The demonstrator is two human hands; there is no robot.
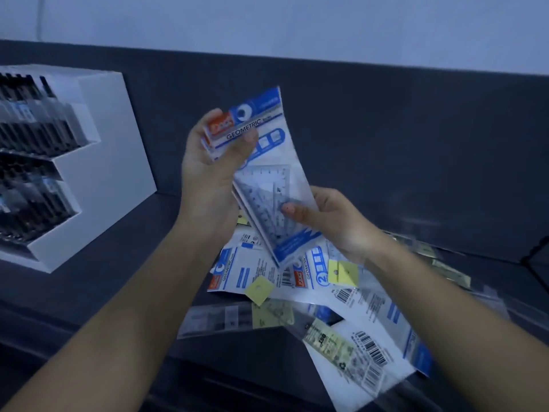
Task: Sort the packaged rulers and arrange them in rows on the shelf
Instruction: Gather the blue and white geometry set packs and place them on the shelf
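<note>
I hold a small stack of blue-and-white "Geometric" ruler packs (261,162) upright above the dark shelf (124,263). My left hand (208,173) grips the stack's top end, thumb across the label. My right hand (332,221) pinches its lower part, thumb on the clear ruler window. Below my hands lies a loose heap of ruler packs (326,307), some blue-and-white, some clear with yellow tags, several showing barcodes.
A white stepped display box (89,179) with rows of dark packaged items stands at the left on the shelf. A dark back panel (416,144) rises behind the shelf. More yellow-tagged packs (445,266) trail off to the right.
</note>
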